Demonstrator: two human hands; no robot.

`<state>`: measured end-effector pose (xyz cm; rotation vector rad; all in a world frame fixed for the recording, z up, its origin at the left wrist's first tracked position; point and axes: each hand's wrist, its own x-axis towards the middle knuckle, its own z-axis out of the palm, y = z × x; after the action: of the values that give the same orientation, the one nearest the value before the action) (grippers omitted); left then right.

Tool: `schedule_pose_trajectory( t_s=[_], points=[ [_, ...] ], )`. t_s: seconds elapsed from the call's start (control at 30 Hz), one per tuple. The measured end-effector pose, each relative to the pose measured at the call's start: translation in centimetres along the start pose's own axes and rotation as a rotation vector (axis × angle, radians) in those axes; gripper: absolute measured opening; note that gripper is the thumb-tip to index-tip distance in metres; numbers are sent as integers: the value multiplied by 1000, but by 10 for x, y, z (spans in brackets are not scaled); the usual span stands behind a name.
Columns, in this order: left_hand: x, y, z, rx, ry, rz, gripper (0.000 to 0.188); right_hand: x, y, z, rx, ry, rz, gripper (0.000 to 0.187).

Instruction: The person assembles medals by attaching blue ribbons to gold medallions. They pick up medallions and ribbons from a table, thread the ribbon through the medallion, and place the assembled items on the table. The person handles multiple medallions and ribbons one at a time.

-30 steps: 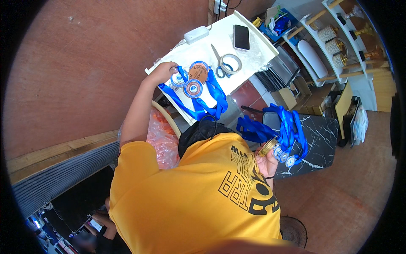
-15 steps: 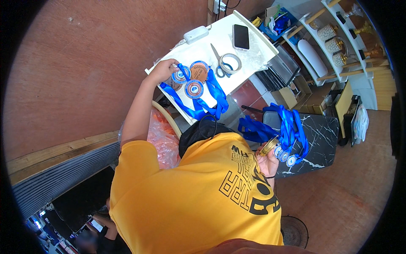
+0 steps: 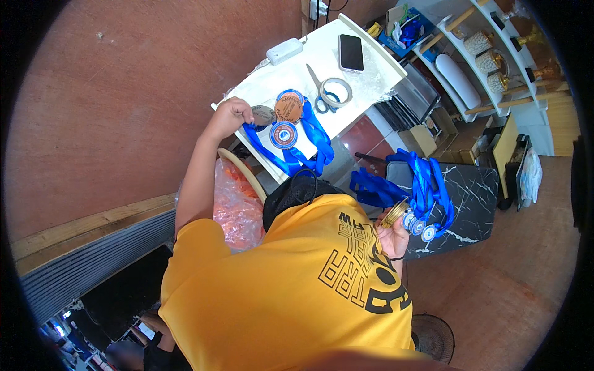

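Observation:
On the white table [image 3: 337,123], my left hand [image 3: 232,117] has its fingers closed at the edge of a silver-grey medal [image 3: 264,115]. Beside it lie a bronze-coloured medal [image 3: 289,106] and a medal with a blue-and-white centre [image 3: 284,135]. Blue ribbons [image 3: 317,139] loop from these toward the table's near edge. My right hand [image 3: 393,240], low at my right side, grips several gold-edged medals [image 3: 396,213]. Their blue ribbons [image 3: 422,185] drape over a black marble-patterned surface [image 3: 473,191]. The fingers of my right hand are partly hidden by the medals.
Scissors [image 3: 317,86], a roll of tape [image 3: 336,93], a phone [image 3: 351,53] and a white adapter [image 3: 285,51] lie farther back on the table. Shelves [image 3: 470,68] hold trophy parts at the right. A plastic bag with orange contents [image 3: 235,204] stands below my left arm.
My left hand has shifted slightly left and down. The blue-and-white face beside its fingers no longer shows; the silver-grey medal is now in full view. My right hand stays nearly still.

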<state>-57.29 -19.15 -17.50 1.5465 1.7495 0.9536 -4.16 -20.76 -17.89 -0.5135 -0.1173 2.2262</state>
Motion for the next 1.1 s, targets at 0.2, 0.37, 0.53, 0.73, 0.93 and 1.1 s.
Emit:
schedule_pose_trajectory(
  t_s=[0.2,0.37,0.53,0.73,0.93,1.1],
  points=[
    [-18,-11,10,153,13,8,12,0,-1,-5,3,88,15,33],
    [-9,20,10,216,120,52,8,2,-1,12,-90,28,-4,33],
    [9,85,58,-80,52,-122,15,17,-2,47,-213,16,-82,40],
    [-9,164,148,-654,-751,-207,39,26,0,85,-302,109,-132,52],
    [-22,203,194,-1061,-962,-541,48,21,6,95,-368,155,-164,46],
    [-23,212,204,-1086,-903,-587,46,14,10,94,-381,229,-192,43]
  ],
)
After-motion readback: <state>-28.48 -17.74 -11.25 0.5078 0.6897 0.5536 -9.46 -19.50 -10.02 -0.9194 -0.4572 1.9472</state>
